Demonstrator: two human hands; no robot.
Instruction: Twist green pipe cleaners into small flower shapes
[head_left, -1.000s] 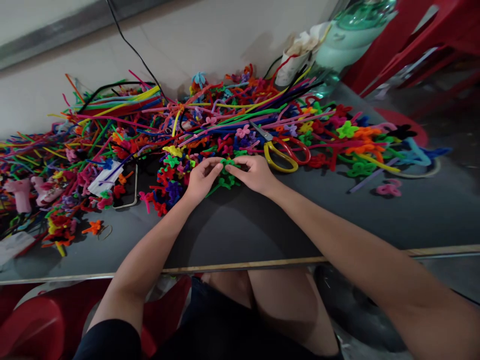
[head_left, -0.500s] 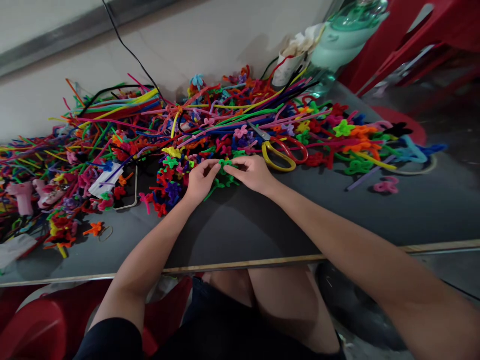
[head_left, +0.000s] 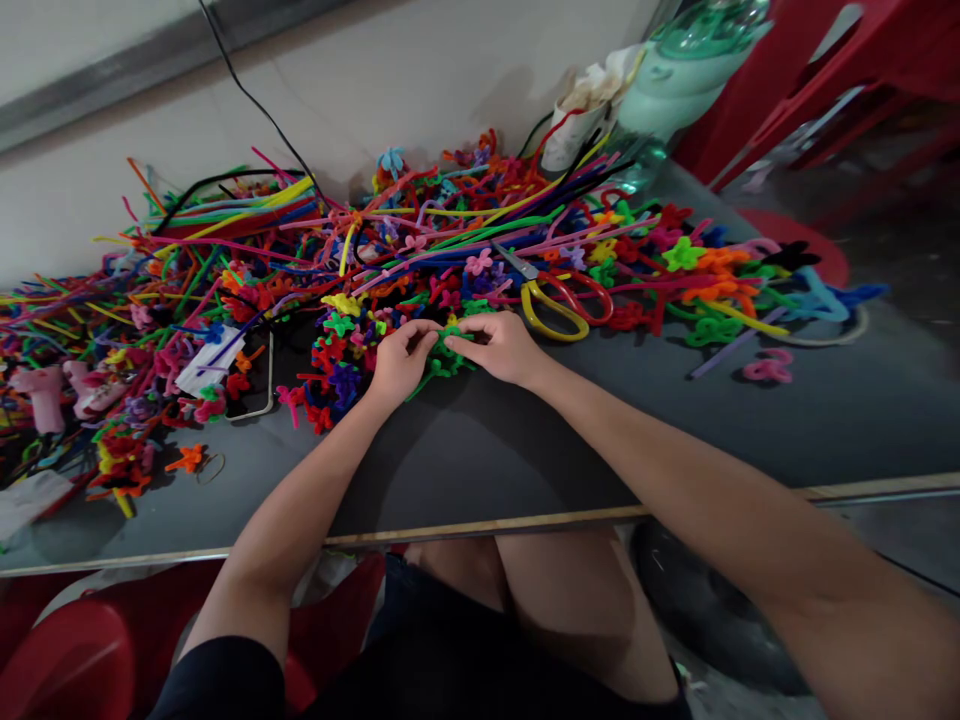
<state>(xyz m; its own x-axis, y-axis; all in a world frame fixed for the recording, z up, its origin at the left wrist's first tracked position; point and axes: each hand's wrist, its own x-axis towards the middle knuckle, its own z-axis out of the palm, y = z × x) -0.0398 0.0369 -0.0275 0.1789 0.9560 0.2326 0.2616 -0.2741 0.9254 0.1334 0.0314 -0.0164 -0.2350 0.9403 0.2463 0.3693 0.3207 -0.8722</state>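
Both my hands meet at the front edge of the heap, pinching a small green pipe-cleaner flower (head_left: 448, 335) between them. My left hand (head_left: 405, 360) grips it from the left with thumb and forefinger. From the right, my right hand (head_left: 499, 348) closes thumb and fingers on it; part of the flower is hidden by the fingertips. Just below lie more green pipe-cleaner shapes (head_left: 448, 364) on the dark table (head_left: 480, 450). Scissors (head_left: 553, 305) with yellow and red handles rest to the right of my right hand. Red and blue pipe-cleaner flowers (head_left: 345, 383) lie left of my left hand.
A long heap of coloured pipe cleaners (head_left: 300, 235) runs along the wall. At the back right stand a white cup (head_left: 564, 138) and a pale green bottle (head_left: 664, 90). A phone-like dark object (head_left: 259, 400) lies at left. Red chairs (head_left: 840, 90) stand at right.
My fingers have shifted slightly around the green flower, and my right fingertips now cover more of it. The whole view has moved a little; the rest lies as before.
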